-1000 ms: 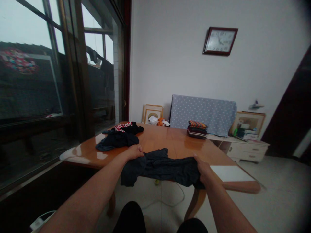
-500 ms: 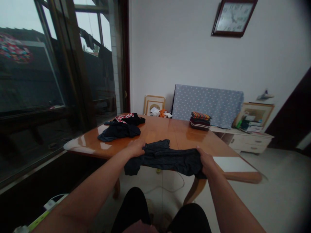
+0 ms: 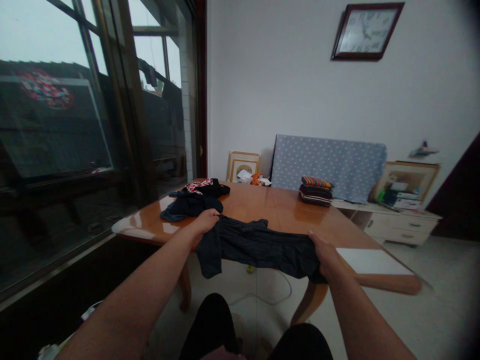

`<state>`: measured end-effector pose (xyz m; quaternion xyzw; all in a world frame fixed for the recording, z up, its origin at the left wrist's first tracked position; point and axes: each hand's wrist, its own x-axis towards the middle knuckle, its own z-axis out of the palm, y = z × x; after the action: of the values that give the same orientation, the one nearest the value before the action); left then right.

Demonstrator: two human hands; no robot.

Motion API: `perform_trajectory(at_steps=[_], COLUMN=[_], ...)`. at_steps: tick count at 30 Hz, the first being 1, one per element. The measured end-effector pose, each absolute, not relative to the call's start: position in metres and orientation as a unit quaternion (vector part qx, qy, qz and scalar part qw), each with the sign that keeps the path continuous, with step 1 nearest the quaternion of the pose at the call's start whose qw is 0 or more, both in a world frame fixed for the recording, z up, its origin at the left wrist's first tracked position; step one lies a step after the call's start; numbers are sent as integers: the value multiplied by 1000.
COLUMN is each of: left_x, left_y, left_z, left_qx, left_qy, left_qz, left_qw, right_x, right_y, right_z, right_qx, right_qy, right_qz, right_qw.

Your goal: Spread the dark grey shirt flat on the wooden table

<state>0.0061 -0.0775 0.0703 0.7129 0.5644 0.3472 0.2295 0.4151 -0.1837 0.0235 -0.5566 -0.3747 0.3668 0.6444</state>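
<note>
Two hands, left hand [image 3: 205, 221] and right hand [image 3: 325, 252], fingers pinching one dark garment [image 3: 258, 246].

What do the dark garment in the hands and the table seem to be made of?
Garment: thin soft fabric, matte, apparently; it wrinkles and droops between left hand and right hand. Table: wood or veneer, probably; orange-brown, glossy, reflecting window light.
</note>
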Motion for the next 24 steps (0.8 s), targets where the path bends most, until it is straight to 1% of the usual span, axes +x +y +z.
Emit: perform_trajectory(at_steps=[3, 7, 11, 13, 15, 19, 22, 24], left_x=[13, 28, 46, 53, 58, 64, 65, 64], left_y=[-76, -83, -92, -93, -92, -83, -72, -63], left_z=[68, 76, 78, 71, 62, 53, 62, 76], left_qx=[730, 776, 855, 865, 853, 812, 794, 781], left_qy=[575, 543, 488, 481, 493, 515, 512, 504], left_qz=[325, 295, 166, 135, 161, 251, 300, 340], left_qw=[176, 124, 64, 48, 60, 112, 128, 144], right_x=[414, 419, 423, 424, 425, 425, 424, 425], right_y=[-185, -180, -171, -168, -166, -169, -176, -182], right_z=[26, 21, 12, 9, 8, 13, 22, 30], right_qx=[-570, -572, -577, -571, -562, -552, -545, -536], right_qy=[-355, -359, -323, -316, -318, -324, -361, -405], right_qz=[393, 392, 407, 421, 429, 453, 469, 484], right_qw=[628, 624, 630, 630, 631, 620, 594, 560])
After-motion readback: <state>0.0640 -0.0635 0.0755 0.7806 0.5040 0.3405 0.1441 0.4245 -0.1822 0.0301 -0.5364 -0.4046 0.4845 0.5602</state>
